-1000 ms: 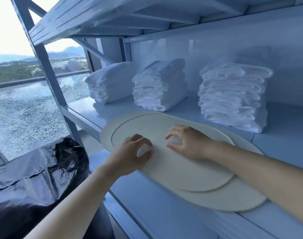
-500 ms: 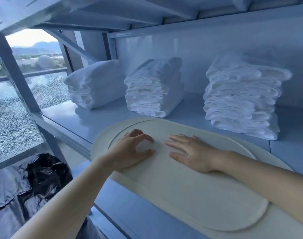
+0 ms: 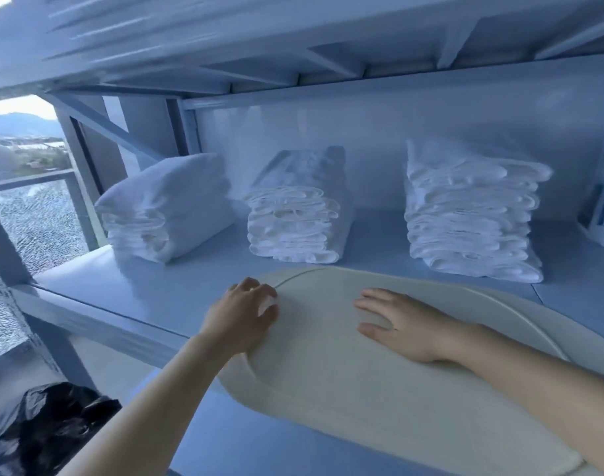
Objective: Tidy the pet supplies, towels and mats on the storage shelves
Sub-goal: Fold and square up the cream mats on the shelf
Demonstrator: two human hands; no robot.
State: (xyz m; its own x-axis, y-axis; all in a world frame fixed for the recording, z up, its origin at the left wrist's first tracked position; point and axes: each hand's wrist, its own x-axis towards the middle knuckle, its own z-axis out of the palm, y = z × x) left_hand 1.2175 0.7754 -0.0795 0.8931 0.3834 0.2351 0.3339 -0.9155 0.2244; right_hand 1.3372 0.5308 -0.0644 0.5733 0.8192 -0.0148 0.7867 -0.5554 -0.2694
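Two cream oval mats lie stacked on the middle shelf [image 3: 156, 297], both overhanging its front edge. The top mat [image 3: 345, 379] is the smaller one. The bottom mat [image 3: 547, 331] shows as a rim around it. My left hand [image 3: 242, 317] sits on the top mat's left end, fingers and thumb curled at its edge. My right hand [image 3: 407, 324] lies flat on the top mat's middle, fingers straight and pointing left. Behind the mats stand three stacks of folded white towels: left [image 3: 163, 207], middle [image 3: 297, 221], right [image 3: 469, 218].
A white container [image 3: 602, 207] stands at the shelf's far right. The upper shelf [image 3: 293, 39] hangs close overhead. A black plastic bag [image 3: 46, 427] lies on the floor at lower left. A lower shelf [image 3: 245, 441] shows beneath the mats. A cracked glass pane [image 3: 36, 221] is on the left.
The top mat has slid rightwards over the bottom mat, towards lining up with it. My right hand has flattened from curled fingers. The view has swung right and closer to the shelf.
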